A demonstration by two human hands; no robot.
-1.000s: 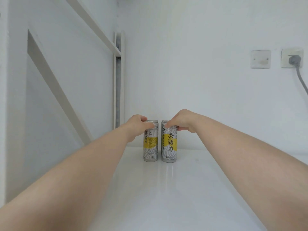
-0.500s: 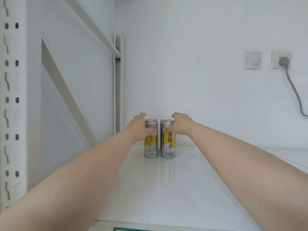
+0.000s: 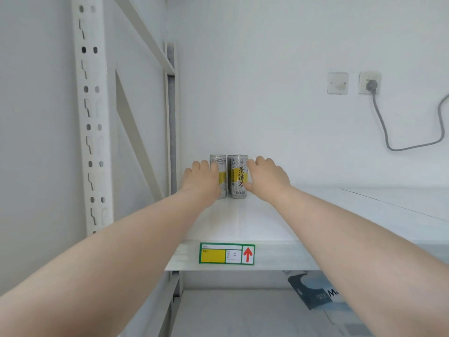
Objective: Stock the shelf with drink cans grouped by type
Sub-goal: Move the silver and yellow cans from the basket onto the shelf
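Both my hands on two matching cans at the far left of the shelf.

My left hand (image 3: 202, 177) wraps around the left can (image 3: 220, 176), covering most of its left side, and my right hand (image 3: 264, 177) curls around the right can (image 3: 237, 176), fingers on its right side. Both cans are silver with a yellow band, stand upright and sit just beside each other, near the far wall and close to the white upright post (image 3: 171, 117) in the left corner. The white shelf (image 3: 279, 222) carries a green-bordered label (image 3: 226, 253) with a yellow patch and a red arrow on its near edge. On the far wall to the right, a grey plug (image 3: 370, 85) sits in a socket.
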